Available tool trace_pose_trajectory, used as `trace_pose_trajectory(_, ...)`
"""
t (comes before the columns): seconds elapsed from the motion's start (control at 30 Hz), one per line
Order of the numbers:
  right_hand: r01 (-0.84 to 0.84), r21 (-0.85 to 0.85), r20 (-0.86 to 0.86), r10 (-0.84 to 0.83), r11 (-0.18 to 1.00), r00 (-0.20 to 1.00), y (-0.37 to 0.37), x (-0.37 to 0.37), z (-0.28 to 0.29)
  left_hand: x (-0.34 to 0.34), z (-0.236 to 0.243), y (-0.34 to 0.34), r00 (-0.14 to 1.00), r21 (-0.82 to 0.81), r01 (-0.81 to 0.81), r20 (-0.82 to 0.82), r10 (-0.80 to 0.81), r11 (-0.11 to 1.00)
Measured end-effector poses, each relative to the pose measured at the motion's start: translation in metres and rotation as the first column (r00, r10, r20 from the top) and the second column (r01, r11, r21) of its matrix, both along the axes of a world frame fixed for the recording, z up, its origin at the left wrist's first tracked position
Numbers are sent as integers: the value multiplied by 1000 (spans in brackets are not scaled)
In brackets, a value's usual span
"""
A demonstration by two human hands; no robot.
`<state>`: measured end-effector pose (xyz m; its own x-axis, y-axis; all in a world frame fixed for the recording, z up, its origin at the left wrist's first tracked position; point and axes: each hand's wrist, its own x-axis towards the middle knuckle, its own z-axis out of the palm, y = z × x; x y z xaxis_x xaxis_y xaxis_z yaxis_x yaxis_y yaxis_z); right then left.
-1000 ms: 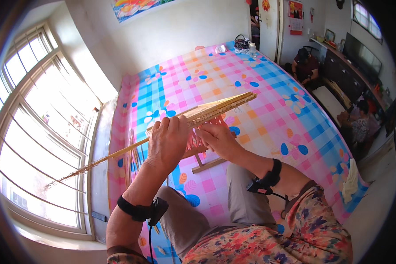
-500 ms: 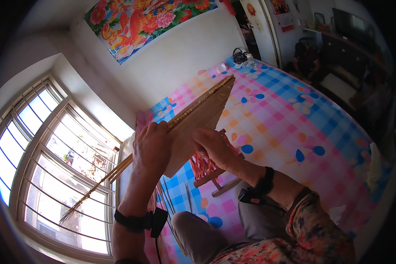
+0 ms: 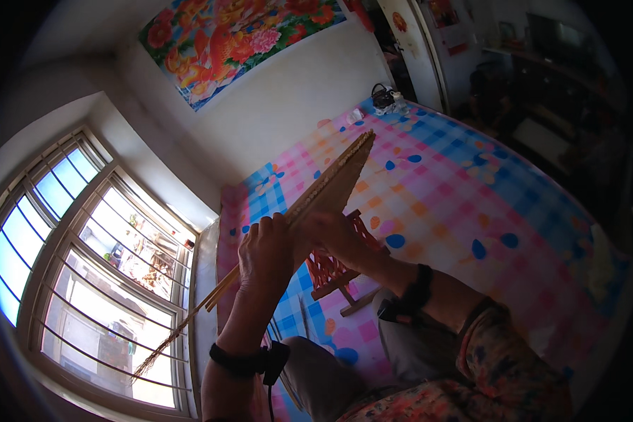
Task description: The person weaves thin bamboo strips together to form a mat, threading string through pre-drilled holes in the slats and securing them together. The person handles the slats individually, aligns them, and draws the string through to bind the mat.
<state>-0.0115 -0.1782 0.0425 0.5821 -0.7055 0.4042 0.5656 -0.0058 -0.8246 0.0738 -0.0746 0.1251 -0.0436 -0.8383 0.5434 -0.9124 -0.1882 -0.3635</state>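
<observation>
A flat, straw-coloured panel of stalks (image 3: 346,177) with a knotted, braided edge is held up slantwise in front of me. Closed around its near end, at the braided edge, is my left hand (image 3: 266,254). Past that hand a few loose stalks (image 3: 222,290) stick out to the lower left, ending in a thin, frayed tip. My right hand (image 3: 336,233) is against the panel's face with its fingers curled in; whatever they pinch is too dark and small to make out. Below it, a small wooden frame wound with red cord (image 3: 329,276) is partly covered by my right hand.
I sit on a bed with a checked pink-and-blue cover (image 3: 429,204). A barred window (image 3: 112,281) is close on my left. At the bed's far end lies a black-handled bag (image 3: 383,98). Thin dark stalks (image 3: 302,313) lie near my knees. Someone sits in the dim right background.
My left hand has shifted right and slightly down, carrying the stalk ends along. The panel has turned more edge-on. My right hand stays at its face, and the picture is darker.
</observation>
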Motion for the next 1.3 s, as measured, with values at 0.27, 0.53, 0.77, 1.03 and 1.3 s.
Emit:
trace_pose_trajectory(0.27,105,53,-10,-105,993,994,15,-4,-21,1,-22,1,996,7,91,7,-91,996)
trace_pose_trajectory(0.53,-286,-283,-525,102,915,845,80,-108,-65,21,-23,5,993,-90,30,-108,-40,996)
trace_pose_trajectory(0.77,-642,-539,-732,74,546,677,82,-232,-120,-5,-41,12,990,-153,16,-133,-36,988)
trace_pose_trajectory(1.03,-311,-717,-697,-651,624,302,35,-295,-125,-51,-88,50,981,-125,161,-87,-172,979)
trace_pose_trajectory(1.3,-75,-70,-455,35,995,890,67,-125,-77,-62,-112,64,976,-103,176,-111,-187,979)
